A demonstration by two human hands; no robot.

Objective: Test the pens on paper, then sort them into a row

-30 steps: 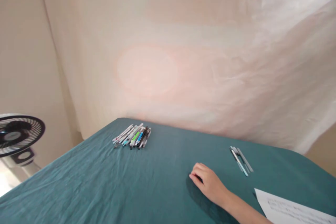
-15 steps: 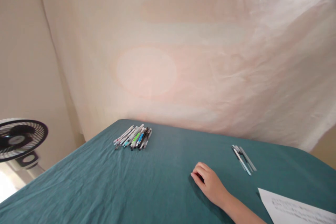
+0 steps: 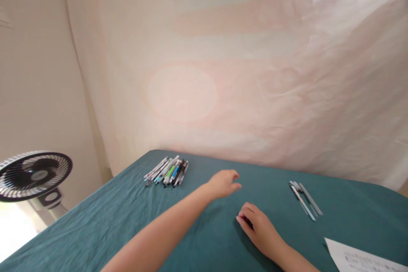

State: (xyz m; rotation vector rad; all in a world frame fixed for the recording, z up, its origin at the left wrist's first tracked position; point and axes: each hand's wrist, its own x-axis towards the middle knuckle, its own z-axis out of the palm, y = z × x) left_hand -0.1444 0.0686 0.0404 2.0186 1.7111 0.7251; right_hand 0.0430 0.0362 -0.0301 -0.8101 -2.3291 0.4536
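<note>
My left hand [image 3: 225, 183] reaches in from the lower left, above the teal cloth, with thumb and fingers apart and nothing visible between them. Closer to me, my right hand [image 3: 258, 227] rests on the cloth, its fingers curled in against the thumb. Whatever those fingers may hold is hidden. A few slim pens [image 3: 304, 199], white and grey, lie beyond my right hand to the right. Left of my left hand, several pens [image 3: 168, 172] lie side by side in a bunch, among them green, blue, black and white ones. Neither hand touches the pens.
A teal cloth [image 3: 134, 216] covers the table and shows wrinkles on the left. A sheet of paper with writing [image 3: 363, 259] lies at the lower right. A fan [image 3: 38, 176] stands off the table's left edge. Behind the table hangs a pale sheet [image 3: 223, 93].
My left arm has come into view from the lower left, its hand reaching past the right one. My right hand keeps its curled pose. The whole view has shifted slightly.
</note>
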